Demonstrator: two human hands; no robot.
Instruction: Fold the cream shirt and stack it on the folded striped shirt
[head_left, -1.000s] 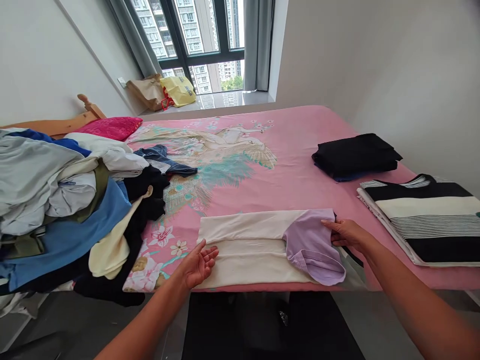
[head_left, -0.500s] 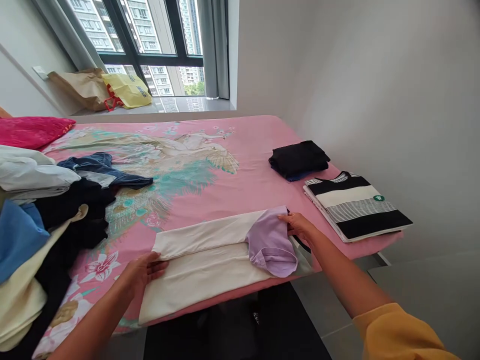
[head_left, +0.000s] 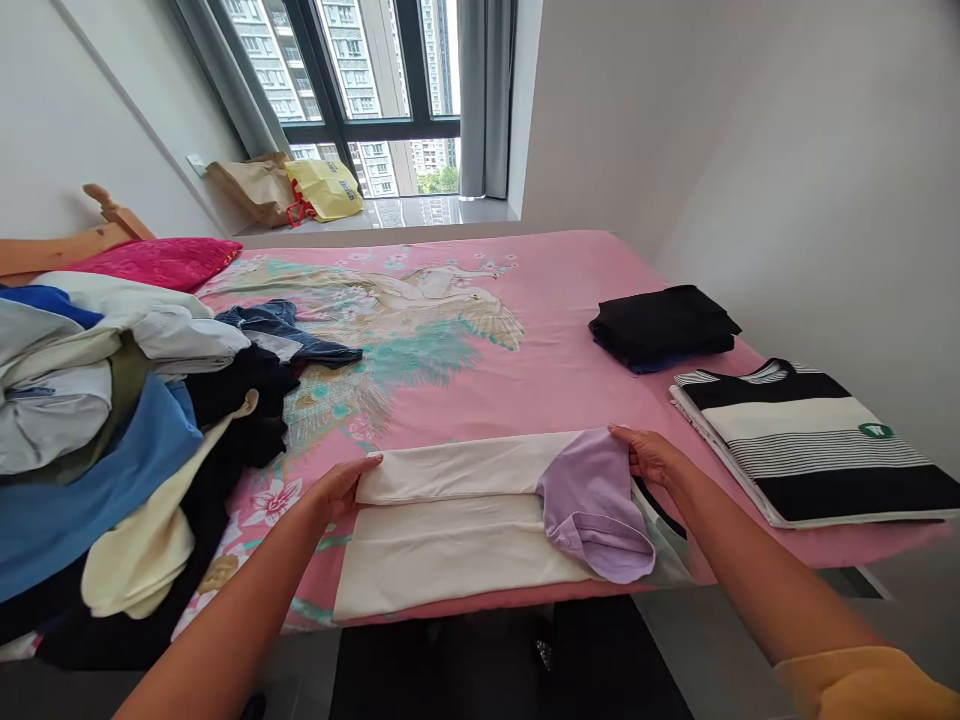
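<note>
Shirt [head_left: 450, 545], cream with a lilac sleeve [head_left: 592, 490], lies folded along the near edge of the bed [head_left: 555, 310], its far left corner now pinched by the left hand [head_left: 341, 490], open a second ago, while the right hand [head_left: 651, 460] grips the far right, securing both ends.

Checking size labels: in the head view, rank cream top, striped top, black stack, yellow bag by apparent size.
1. Cream top
2. Striped top
3. Black stack
4. Yellow bag

Image size only; the bag is farthest off.
</note>
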